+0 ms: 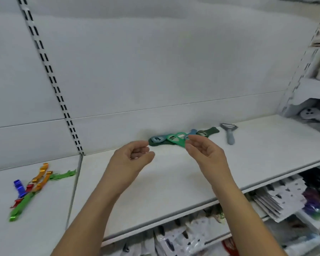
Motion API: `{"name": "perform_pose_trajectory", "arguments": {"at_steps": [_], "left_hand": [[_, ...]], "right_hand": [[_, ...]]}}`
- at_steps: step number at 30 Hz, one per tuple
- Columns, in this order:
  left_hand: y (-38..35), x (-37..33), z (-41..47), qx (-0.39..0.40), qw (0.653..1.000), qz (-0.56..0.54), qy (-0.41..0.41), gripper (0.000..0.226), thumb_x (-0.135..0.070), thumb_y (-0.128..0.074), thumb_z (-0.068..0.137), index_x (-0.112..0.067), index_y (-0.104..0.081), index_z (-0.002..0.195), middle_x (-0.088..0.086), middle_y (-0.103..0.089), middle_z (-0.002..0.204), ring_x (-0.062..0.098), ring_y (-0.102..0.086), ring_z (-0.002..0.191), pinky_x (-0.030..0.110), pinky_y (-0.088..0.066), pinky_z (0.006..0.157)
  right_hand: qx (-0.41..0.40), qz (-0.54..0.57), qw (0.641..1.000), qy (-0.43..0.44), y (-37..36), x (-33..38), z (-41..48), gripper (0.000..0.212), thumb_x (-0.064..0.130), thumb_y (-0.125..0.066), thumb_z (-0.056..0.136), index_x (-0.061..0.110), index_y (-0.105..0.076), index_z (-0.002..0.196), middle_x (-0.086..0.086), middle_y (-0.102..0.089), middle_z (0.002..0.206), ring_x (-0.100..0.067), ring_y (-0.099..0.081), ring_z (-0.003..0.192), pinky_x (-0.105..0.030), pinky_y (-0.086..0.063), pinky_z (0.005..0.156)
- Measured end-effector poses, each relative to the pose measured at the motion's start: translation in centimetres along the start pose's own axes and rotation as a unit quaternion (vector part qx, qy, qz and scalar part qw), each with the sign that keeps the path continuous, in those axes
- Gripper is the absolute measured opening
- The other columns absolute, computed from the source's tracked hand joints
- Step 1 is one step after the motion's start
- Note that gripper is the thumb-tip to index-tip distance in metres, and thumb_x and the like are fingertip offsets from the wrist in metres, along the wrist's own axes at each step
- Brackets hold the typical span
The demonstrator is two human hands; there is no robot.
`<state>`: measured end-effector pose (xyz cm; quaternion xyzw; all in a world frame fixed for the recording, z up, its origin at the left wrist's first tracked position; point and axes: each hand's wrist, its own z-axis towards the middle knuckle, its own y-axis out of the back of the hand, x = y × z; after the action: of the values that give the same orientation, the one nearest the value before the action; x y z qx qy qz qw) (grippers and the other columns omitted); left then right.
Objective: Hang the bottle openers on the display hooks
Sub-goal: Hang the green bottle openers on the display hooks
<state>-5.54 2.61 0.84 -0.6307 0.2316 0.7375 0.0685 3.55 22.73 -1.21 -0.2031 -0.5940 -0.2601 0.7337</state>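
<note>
Several green and blue bottle openers (175, 139) lie in an overlapping row at the back of the white shelf (155, 182). My right hand (204, 151) hovers just in front of them with loosely curled fingers. Its thumb tip is beside the end of a bright green opener (180, 138), and I cannot tell if it touches. My left hand (132, 157) is raised to the left of the row, fingers loosely curled, with nothing clearly held. A second heap of shiny blue, red, orange and green openers (29, 187) lies on the left shelf section. No display hooks are in sight.
A grey peeler (229, 134) lies right of the openers. Slotted uprights (50, 78) run up the white back panel. Packaged goods (277, 198) hang below the shelf edge, and more shelves with goods (310, 115) stand at the right.
</note>
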Motion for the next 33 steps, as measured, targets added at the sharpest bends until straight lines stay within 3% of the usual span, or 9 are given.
{"name": "perform_pose_trajectory", "arguments": {"at_steps": [5,10,13,18,23,26,29,31,33], "left_hand": [[-8.0,-1.7,3.8,0.017,0.996,0.069,0.047,0.035,-0.032,-0.076,0.083,-0.029,-0.068,0.116,-0.012,-0.072,0.108,0.001,-0.067,0.099,0.020,-0.050,0.087],[-12.4,-1.4,8.2,0.011,0.991,0.113,0.068,0.042,-0.033,-0.077,0.082,-0.026,-0.064,0.121,-0.007,-0.069,0.106,0.008,-0.067,0.097,0.021,-0.049,0.074],[-13.6,-0.9,10.1,0.031,0.972,0.227,0.047,0.048,-0.043,-0.073,0.081,-0.037,-0.060,0.126,-0.006,-0.062,0.107,0.012,-0.064,0.098,0.028,-0.052,0.079],[-14.5,-0.2,10.5,0.025,0.904,0.426,0.029,0.042,-0.058,-0.065,0.082,-0.039,-0.065,0.120,0.001,-0.049,0.118,0.020,-0.052,0.113,0.036,-0.051,0.092],[-13.1,-0.1,9.9,0.013,0.900,0.432,0.051,0.014,-0.031,-0.070,0.085,-0.026,-0.067,0.097,-0.001,-0.048,0.114,0.018,-0.054,0.093,0.033,-0.052,0.080],[-12.1,0.0,9.9,-0.007,0.908,0.415,0.060,0.028,-0.014,-0.063,0.085,-0.027,-0.063,0.109,0.000,-0.050,0.118,0.021,-0.060,0.097,0.033,-0.052,0.082],[-11.3,0.1,9.5,-0.015,0.909,0.409,0.077,0.043,-0.012,-0.064,0.077,-0.026,-0.061,0.117,-0.002,-0.060,0.114,0.020,-0.063,0.099,0.032,-0.054,0.081],[-10.8,-0.3,9.0,-0.020,0.898,0.430,0.089,0.035,-0.017,-0.066,0.074,-0.024,-0.066,0.109,-0.004,-0.066,0.104,0.021,-0.064,0.093,0.031,-0.055,0.076],[-10.3,-0.7,8.6,-0.032,0.880,0.464,0.093,0.024,-0.022,-0.066,0.072,-0.020,-0.071,0.096,-0.001,-0.069,0.093,0.023,-0.067,0.085,0.031,-0.054,0.071]], "right_hand": [[0.015,-0.042,0.999,-0.028,7.4,-1.1,6.0,0.027,0.017,-0.073,0.088,0.020,-0.070,0.115,0.005,-0.073,0.106,-0.006,-0.068,0.097,-0.015,-0.053,0.082],[0.080,-0.082,0.993,-0.036,8.6,-1.5,11.7,0.028,0.014,-0.072,0.089,0.015,-0.068,0.116,0.000,-0.071,0.109,-0.007,-0.066,0.096,-0.008,-0.050,0.080],[0.107,-0.156,0.982,-0.007,7.6,-2.5,14.7,0.030,0.007,-0.066,0.089,0.014,-0.068,0.118,0.000,-0.070,0.114,-0.012,-0.064,0.105,-0.024,-0.052,0.095],[0.245,-0.348,0.904,0.041,5.9,-4.3,16.9,0.049,-0.008,-0.051,0.081,0.016,-0.067,0.122,0.003,-0.062,0.118,-0.015,-0.057,0.114,-0.023,-0.043,0.096],[0.265,-0.503,0.814,0.121,5.1,-5.1,17.3,0.046,0.003,-0.055,0.081,0.029,-0.069,0.117,0.004,-0.067,0.119,-0.025,-0.057,0.114,-0.034,-0.043,0.094],[0.257,-0.553,0.780,0.143,4.7,-4.5,17.0,0.035,0.019,-0.059,0.089,0.034,-0.066,0.120,0.008,-0.066,0.119,-0.021,-0.056,0.114,-0.033,-0.036,0.091],[0.257,-0.543,0.788,0.130,4.9,-4.1,16.5,0.023,0.028,-0.061,0.092,0.029,-0.070,0.112,0.004,-0.069,0.109,-0.021,-0.061,0.104,-0.033,-0.044,0.085],[0.231,-0.528,0.809,0.116,5.3,-3.9,16.2,0.018,0.027,-0.057,0.093,0.024,-0.072,0.102,0.002,-0.070,0.098,-0.023,-0.064,0.093,-0.032,-0.049,0.073],[0.201,-0.507,0.832,0.103,5.7,-3.7,15.9,0.018,0.022,-0.056,0.092,0.019,-0.073,0.091,-0.002,-0.070,0.084,-0.024,-0.062,0.080,-0.030,-0.043,0.059]]}}
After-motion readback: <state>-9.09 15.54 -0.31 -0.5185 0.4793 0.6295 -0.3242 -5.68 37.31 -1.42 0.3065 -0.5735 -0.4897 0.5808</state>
